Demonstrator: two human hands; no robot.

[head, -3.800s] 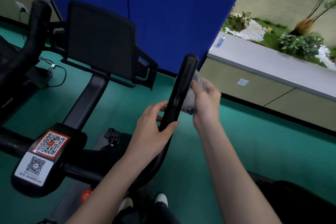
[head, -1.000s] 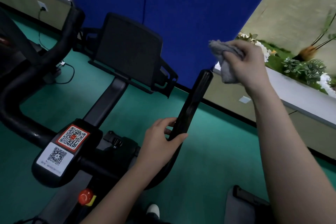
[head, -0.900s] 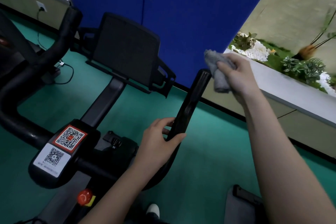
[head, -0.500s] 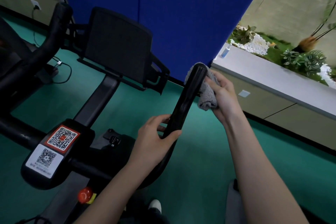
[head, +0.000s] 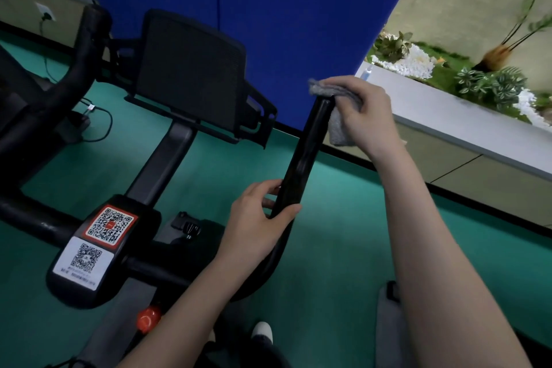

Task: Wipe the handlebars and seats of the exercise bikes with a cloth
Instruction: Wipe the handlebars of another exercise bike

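Note:
The black right handlebar (head: 304,158) of the exercise bike rises from lower middle toward the blue screen. My left hand (head: 257,224) grips the bar low down, thumb on its right side. My right hand (head: 366,116) holds a grey cloth (head: 337,125) bunched over the bar's top end, covering the tip. The left handlebar (head: 71,75) curves up at the far left. No seat is in view.
A black tablet holder (head: 191,72) on a post stands ahead, above a console with QR stickers (head: 98,236) and a red knob (head: 148,318). A blue partition (head: 268,15) is behind. A grey ledge with plants (head: 466,110) runs along the right. A cable (head: 101,125) lies on the green floor.
My right hand slid the cloth up from the bar's upper side onto its tip. The left hand kept its grip low on the bar.

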